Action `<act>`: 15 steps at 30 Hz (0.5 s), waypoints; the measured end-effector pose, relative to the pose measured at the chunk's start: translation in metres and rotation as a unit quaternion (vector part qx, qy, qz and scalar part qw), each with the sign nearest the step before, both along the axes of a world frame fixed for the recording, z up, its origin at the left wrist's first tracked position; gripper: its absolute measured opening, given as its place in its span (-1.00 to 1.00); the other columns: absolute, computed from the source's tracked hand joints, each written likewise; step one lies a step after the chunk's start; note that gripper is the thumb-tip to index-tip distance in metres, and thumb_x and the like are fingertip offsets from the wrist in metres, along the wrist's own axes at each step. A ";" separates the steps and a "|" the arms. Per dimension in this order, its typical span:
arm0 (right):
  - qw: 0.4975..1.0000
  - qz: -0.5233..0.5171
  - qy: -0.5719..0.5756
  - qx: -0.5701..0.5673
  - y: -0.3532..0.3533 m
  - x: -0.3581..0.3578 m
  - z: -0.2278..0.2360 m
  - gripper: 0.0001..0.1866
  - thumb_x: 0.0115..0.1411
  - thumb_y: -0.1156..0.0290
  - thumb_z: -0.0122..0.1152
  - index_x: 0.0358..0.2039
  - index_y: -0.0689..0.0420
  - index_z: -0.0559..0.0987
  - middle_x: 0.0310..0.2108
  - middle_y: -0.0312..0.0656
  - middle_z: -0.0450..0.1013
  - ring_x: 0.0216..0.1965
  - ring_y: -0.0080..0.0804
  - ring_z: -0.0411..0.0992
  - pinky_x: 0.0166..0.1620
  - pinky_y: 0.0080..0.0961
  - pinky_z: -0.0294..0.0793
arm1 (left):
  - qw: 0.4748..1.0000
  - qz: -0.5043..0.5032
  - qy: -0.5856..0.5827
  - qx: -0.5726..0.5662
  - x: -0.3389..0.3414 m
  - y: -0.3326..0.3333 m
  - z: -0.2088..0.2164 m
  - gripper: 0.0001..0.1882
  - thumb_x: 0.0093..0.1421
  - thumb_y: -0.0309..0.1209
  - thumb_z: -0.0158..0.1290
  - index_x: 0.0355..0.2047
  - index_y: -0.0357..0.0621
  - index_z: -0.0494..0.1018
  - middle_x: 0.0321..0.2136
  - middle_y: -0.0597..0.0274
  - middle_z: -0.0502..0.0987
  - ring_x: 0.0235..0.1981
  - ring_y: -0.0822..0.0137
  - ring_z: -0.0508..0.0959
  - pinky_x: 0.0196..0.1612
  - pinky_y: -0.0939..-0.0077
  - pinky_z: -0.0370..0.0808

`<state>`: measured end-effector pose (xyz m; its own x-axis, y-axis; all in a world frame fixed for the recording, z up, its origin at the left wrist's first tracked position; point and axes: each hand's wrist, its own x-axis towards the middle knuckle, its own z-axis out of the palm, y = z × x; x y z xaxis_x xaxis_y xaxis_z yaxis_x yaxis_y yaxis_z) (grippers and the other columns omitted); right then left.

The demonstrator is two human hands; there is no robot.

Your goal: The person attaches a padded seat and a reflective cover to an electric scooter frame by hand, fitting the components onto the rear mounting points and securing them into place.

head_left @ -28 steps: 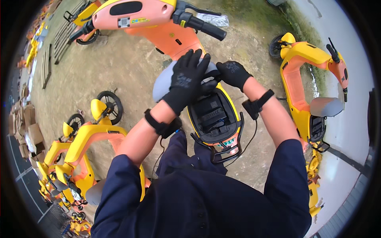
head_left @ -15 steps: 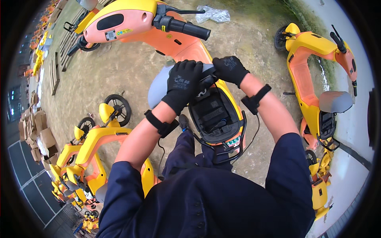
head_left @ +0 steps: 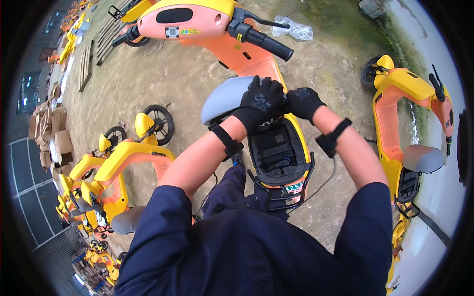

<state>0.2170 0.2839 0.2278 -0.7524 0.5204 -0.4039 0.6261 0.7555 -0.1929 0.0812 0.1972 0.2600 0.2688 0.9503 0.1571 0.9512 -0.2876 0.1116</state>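
A yellow and pink electric scooter (head_left: 232, 50) stands before me with its grey seat (head_left: 224, 96) tipped up. Behind the seat, the black storage compartment (head_left: 276, 148) lies uncovered, with dark items and a bit of blue inside. My left hand (head_left: 262, 102), in a black glove, is closed at the seat's edge near the front of the compartment. Right beside it, my gloved right hand (head_left: 305, 102) is closed too, knuckles up. Whatever its fingers hold is hidden.
Another scooter with a tilted grey seat (head_left: 422, 158) stands by the wall on the right. Several yellow scooters (head_left: 116, 170) line the left side. Cardboard boxes (head_left: 61, 143), wooden pallets (head_left: 86, 66) and a crumpled clear plastic bag (head_left: 294, 29) lie on the floor.
My right hand has drawn closer to my left; the black strip seen between them earlier is now covered. The whole view has shifted, with the scooter appearing farther right.
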 end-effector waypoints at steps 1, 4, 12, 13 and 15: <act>1.000 0.006 0.012 -0.005 -0.008 0.005 -0.002 -0.77 -0.01 0.22 0.00 -0.49 0.09 0.54 -0.48 -0.08 0.48 -0.38 -0.17 0.47 -0.31 -0.30 0.45 | 1.000 0.005 0.000 -0.006 -0.006 -0.004 -0.003 -0.79 -0.11 -0.30 0.00 -0.47 -0.12 0.44 -0.37 0.28 0.40 -0.25 0.26 0.37 -0.18 0.31 0.29; 0.999 -0.026 0.028 -0.021 -0.023 0.006 0.008 -0.76 -0.06 0.19 0.09 -0.49 0.10 0.51 -0.51 -0.06 0.47 -0.41 -0.16 0.47 -0.35 -0.27 0.45 | 0.986 -0.162 0.017 0.046 -0.018 -0.004 -0.002 -0.80 -0.16 -0.37 0.00 -0.45 -0.07 0.45 -0.35 0.28 0.40 -0.16 0.24 0.36 -0.05 0.30 0.28; 0.980 -0.180 0.006 -0.079 -0.027 0.005 0.028 -0.61 -0.02 0.11 0.07 -0.35 0.20 0.44 -0.40 0.05 0.45 -0.30 -0.06 0.43 -0.23 -0.25 0.39 | 0.989 -0.147 -0.012 0.029 -0.013 0.007 -0.011 -0.80 -0.18 -0.34 0.01 -0.48 -0.08 0.44 -0.35 0.26 0.41 -0.19 0.23 0.39 -0.10 0.40 0.33; 0.973 -0.217 0.011 -0.079 -0.027 0.009 0.040 -0.48 -0.02 -0.01 0.08 -0.32 0.26 0.40 -0.40 0.10 0.44 -0.28 -0.03 0.42 -0.20 -0.25 0.37 | 0.985 -0.165 -0.029 0.031 -0.014 0.004 -0.012 -0.76 -0.17 -0.35 0.01 -0.42 -0.10 0.43 -0.33 0.23 0.40 -0.18 0.21 0.38 -0.09 0.36 0.32; 0.960 -0.254 0.101 -0.061 -0.038 0.028 0.052 -0.37 -0.04 -0.11 0.09 -0.27 0.28 0.37 -0.57 -0.02 0.43 -0.49 -0.17 0.45 -0.38 -0.33 0.41 | 0.982 -0.180 -0.045 0.034 -0.017 -0.010 -0.007 -0.71 -0.16 -0.36 0.01 -0.35 -0.12 0.43 -0.31 0.20 0.39 -0.18 0.18 0.38 -0.08 0.31 0.31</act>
<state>0.2445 0.2462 0.2801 -0.4839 0.7984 -0.3584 0.8481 0.3268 -0.4171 0.0642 0.1875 0.2534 0.5675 0.7831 0.2545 0.7739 -0.6128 0.1597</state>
